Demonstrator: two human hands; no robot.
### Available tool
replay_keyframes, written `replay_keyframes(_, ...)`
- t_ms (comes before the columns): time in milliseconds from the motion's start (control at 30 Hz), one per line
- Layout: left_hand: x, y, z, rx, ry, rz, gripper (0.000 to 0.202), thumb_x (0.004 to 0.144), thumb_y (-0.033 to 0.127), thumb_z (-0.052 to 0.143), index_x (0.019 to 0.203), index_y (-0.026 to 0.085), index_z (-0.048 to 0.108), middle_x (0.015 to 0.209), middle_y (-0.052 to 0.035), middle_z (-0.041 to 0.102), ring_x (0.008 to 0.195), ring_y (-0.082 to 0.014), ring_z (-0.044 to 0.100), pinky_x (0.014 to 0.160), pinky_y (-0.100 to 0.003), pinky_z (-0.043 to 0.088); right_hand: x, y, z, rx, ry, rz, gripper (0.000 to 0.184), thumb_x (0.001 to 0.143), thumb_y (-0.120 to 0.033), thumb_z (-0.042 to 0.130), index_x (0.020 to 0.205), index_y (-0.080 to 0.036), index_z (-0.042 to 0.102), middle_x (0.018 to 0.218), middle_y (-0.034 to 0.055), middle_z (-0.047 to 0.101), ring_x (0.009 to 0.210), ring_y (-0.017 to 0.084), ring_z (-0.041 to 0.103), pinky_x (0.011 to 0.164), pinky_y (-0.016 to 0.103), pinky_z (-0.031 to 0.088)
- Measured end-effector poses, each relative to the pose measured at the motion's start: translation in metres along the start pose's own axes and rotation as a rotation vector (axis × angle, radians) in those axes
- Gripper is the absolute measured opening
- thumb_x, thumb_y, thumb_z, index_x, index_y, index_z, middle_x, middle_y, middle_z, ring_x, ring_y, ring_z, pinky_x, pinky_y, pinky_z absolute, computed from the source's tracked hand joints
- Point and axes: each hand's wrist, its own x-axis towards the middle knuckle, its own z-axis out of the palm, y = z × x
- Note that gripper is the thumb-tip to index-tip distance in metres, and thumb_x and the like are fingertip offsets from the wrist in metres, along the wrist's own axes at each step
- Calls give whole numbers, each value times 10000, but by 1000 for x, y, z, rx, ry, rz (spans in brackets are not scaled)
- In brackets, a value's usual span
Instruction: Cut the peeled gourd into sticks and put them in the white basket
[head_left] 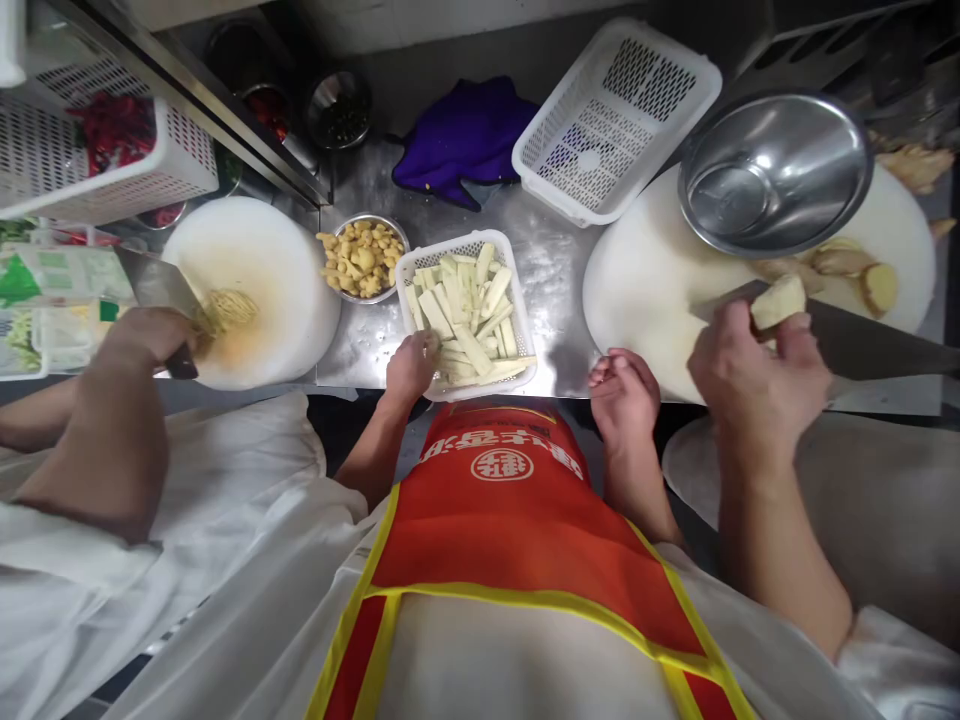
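Observation:
A white plastic basket (pixel 525 300) full of pale, peeled vegetable strips (pixel 472 310) stands on the steel counter in front of me. My left hand (pixel 411 368) is closed at its front left corner, fingers curled over the rim beside the strips. At the counter's front edge, right of the basket, my right hand (pixel 626 392) has its fingers curled in, and no object shows in it. A longer strip (pixel 495 374) lies along the basket's front side. Just behind the basket's left side sits a metal bowl of small knobbly yellow pieces (pixel 364 260).
On the left, a co-worker's hand (pixel 154 335) holds a cleaver (pixel 161 290) over a round white board (pixel 300 290). To the right, another person's hand (pixel 757 370) holds a pale chunk beside a large blade (pixel 862 335). A purple cloth (pixel 465 135), empty basket (pixel 622 110) and steel bowl (pixel 780 170) stand behind.

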Motion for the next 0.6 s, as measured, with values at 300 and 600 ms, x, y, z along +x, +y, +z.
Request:
replay_keyframes(300, 4, -3, -1, 22, 12, -8, 296, 890, 211, 607, 1183, 240, 571, 1135, -85, 744, 1010, -271, 706, 817, -344, 501, -18, 71, 11, 596, -215, 237, 379, 958, -556, 373, 1282, -402, 497, 1093, 62, 665, 1007, 311, 653, 714, 472, 501)
replay_keyframes(600, 1, -4, 0, -68, -5, -4, 249, 903, 243, 589, 1151, 223, 586, 1122, -116, 748, 1033, -304, 704, 855, -381, 501, -20, 62, 22, 556, -55, 119, 282, 910, -574, 426, 1146, -450, 517, 1077, 83, 617, 887, 286, 602, 613, 429, 413)
